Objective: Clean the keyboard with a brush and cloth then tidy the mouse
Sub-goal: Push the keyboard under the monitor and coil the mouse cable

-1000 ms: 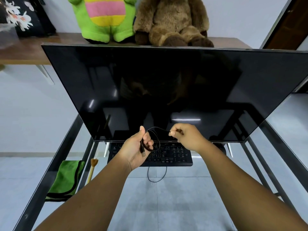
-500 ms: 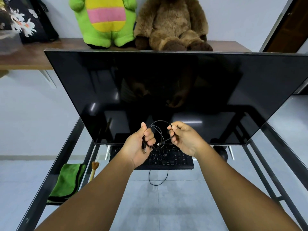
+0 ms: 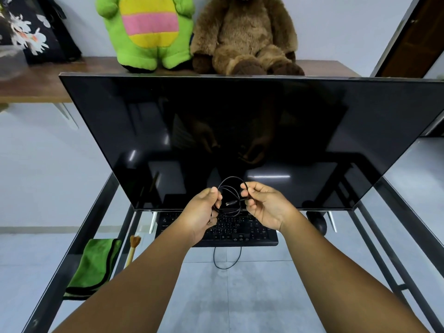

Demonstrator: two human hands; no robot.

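Above the black keyboard [image 3: 249, 233] I hold a thin black cable [image 3: 228, 187] wound into loops. My left hand [image 3: 200, 216] pinches the left side of the coil, my right hand [image 3: 265, 205] pinches the right side. The cable's plug [image 3: 231, 203] hangs inside the loops. The black mouse [image 3: 318, 222] lies on the glass desk to the right of the keyboard, partly under the monitor's edge. A green cloth [image 3: 95, 265] and a wooden-handled brush [image 3: 133, 248] rest at the desk's left.
A large dark monitor [image 3: 240, 131] leans over the glass desk [image 3: 240, 296], right behind my hands. Another cable loop [image 3: 227, 259] lies in front of the keyboard. A shelf behind carries a green plush toy [image 3: 149, 32], a brown teddy bear [image 3: 247, 37] and a black flowered bag [image 3: 36, 30].
My right hand has brought the cable round into more loops and moved closer to the left hand. The view has tilted downward a little.
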